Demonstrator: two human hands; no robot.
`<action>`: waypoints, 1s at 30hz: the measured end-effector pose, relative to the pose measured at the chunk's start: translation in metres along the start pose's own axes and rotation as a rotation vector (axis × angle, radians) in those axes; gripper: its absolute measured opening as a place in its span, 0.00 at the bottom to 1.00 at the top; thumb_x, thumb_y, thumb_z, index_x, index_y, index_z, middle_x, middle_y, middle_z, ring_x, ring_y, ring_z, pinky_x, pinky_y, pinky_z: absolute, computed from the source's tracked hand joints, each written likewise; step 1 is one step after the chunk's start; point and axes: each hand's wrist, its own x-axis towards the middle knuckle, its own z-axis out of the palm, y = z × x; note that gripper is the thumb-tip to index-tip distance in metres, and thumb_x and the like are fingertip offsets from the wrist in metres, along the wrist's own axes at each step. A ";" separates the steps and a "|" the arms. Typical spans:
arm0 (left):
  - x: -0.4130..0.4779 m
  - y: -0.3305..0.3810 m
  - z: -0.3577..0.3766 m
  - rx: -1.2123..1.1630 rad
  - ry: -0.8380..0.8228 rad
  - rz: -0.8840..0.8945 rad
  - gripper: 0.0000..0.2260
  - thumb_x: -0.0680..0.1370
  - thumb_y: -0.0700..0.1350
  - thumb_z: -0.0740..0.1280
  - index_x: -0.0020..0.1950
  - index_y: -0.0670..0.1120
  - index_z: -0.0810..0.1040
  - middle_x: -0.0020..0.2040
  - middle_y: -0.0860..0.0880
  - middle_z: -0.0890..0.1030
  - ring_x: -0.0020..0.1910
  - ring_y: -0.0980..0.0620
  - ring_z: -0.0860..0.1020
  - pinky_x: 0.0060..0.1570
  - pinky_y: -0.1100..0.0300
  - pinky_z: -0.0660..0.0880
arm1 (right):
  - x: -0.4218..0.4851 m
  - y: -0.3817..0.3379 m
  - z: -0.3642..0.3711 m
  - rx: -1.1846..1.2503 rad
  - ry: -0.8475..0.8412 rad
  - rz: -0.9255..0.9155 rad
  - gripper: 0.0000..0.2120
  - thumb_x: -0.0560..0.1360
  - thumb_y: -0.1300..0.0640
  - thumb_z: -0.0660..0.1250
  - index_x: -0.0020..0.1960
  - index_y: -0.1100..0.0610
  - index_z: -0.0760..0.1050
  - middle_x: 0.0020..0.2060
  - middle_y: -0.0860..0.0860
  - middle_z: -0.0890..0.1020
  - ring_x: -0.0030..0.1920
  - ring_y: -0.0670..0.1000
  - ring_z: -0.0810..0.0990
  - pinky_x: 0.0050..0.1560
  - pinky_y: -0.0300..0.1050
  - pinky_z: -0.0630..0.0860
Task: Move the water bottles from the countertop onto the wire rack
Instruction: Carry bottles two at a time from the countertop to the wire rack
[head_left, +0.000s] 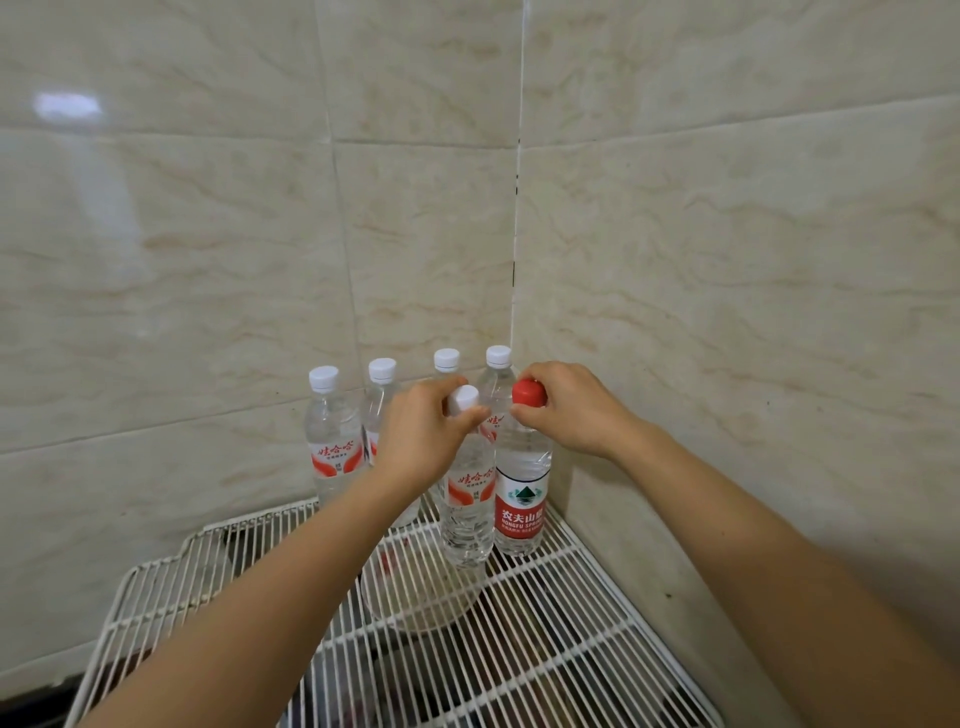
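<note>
- The left hand is gripping the neck of a clear plastic water bottle with a white cap, with the fingers curled just under the cap.
- The right hand is pinching the top of a clear plastic water bottle with a red cap and red label, with the fingers wrapped round the cap.
- Both bottles are standing upright and just beside each other on the white wire rack, near the corner of the beige tiled wall. Their bases appear to be resting on the wires.
- A row of four more white-capped clear bottles is standing behind them along the wall, at the back edge of the rack.
- A round white bowl is showing through the wires below.
- The step in hand looks like placing: the two bottles are being set down in front of the row.
- The next move is calling for both hands to let go gently without tipping the tall, narrow bottles on the uneven wires.
- The countertop is not showing here, so whether more bottles are waiting cannot be told.
</note>
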 end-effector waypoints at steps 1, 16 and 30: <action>-0.001 0.001 -0.001 -0.001 -0.007 -0.002 0.07 0.73 0.50 0.71 0.45 0.47 0.80 0.31 0.52 0.77 0.35 0.51 0.76 0.34 0.59 0.70 | -0.001 0.000 0.001 0.003 0.012 0.008 0.08 0.73 0.51 0.69 0.46 0.56 0.76 0.42 0.51 0.79 0.42 0.52 0.78 0.45 0.52 0.77; -0.013 -0.003 0.005 -0.113 -0.034 -0.105 0.25 0.76 0.55 0.66 0.71 0.51 0.68 0.61 0.49 0.78 0.58 0.51 0.77 0.55 0.58 0.72 | -0.013 -0.002 0.002 0.077 -0.016 -0.011 0.15 0.74 0.52 0.69 0.59 0.52 0.75 0.50 0.50 0.79 0.47 0.50 0.76 0.46 0.44 0.71; -0.069 -0.045 -0.054 0.046 0.055 -0.127 0.18 0.79 0.53 0.60 0.68 0.51 0.73 0.64 0.52 0.78 0.60 0.52 0.76 0.59 0.55 0.74 | -0.026 -0.070 0.022 0.003 0.252 -0.241 0.13 0.76 0.53 0.65 0.58 0.57 0.76 0.56 0.51 0.78 0.58 0.51 0.72 0.59 0.51 0.71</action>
